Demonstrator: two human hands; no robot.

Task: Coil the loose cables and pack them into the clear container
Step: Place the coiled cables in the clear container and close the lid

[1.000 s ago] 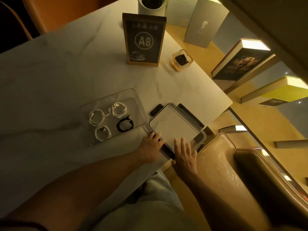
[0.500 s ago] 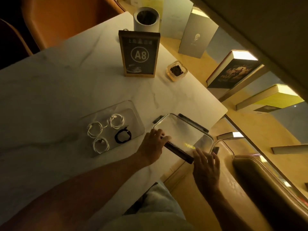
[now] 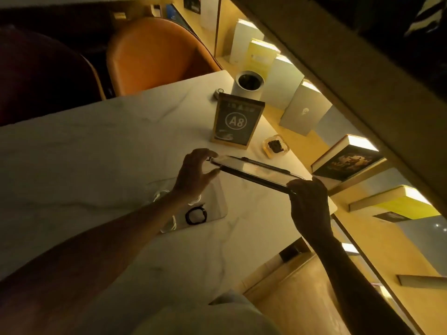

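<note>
A clear lid with dark clip edges (image 3: 254, 171) is held in the air above the table, tilted nearly edge-on. My left hand (image 3: 196, 174) grips its left end and my right hand (image 3: 308, 197) grips its right end. Below my left wrist the clear container (image 3: 219, 201) sits on the white table. A coiled black cable (image 3: 196, 215) lies inside it. White coiled cables (image 3: 169, 224) show beside it, mostly hidden by my left forearm.
A wooden "A8" table sign (image 3: 237, 123) stands behind the lid, with a small glass dish (image 3: 275, 146) to its right and a white cylinder cup (image 3: 248, 84) behind. An orange chair (image 3: 154, 54) is at the far side. Books line the ledge on the right.
Both hands have lifted the lid off the table and raised it above the container, tilting it. The camera view has swung upward.
</note>
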